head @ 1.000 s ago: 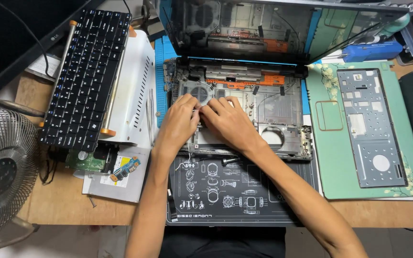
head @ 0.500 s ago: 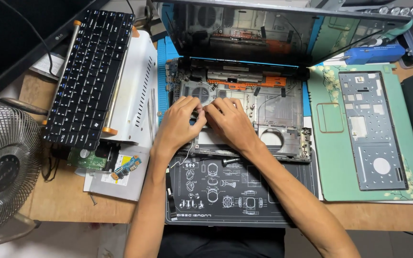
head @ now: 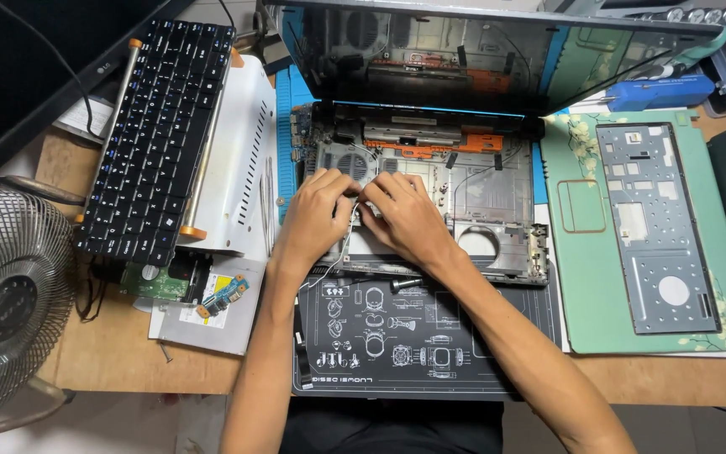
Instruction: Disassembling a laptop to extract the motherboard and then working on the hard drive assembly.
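I have both hands down inside the opened laptop base [head: 430, 202], close together over its left half. My left hand [head: 317, 214] lies palm down with the wrist bent and the forearm running straight back toward me; its fingers are curled, their tips pinched near a thin white cable [head: 344, 244] that loops out from under the hand. My right hand [head: 405, 214] comes in at a slant from the lower right, knuckles up, fingers bent and pressing at the same spot, fingertips touching those of the left hand. Whether either hand truly grips the cable or some small part beneath, I cannot tell: the fingertips cover it.

Behind the laptop base the hinged lid [head: 481, 50] stands open, its top edge cut off by the frame. To the right of the base lies the removed palm-rest cover [head: 640, 227], green with a grey metal plate. To the left of the base a black keyboard [head: 157, 134] rests on a white metal case [head: 241, 151]. In front of the base is a black work mat [head: 413, 345] with white diagrams, a small screw-like piece lying on it just beside the base edge, too small to identify.
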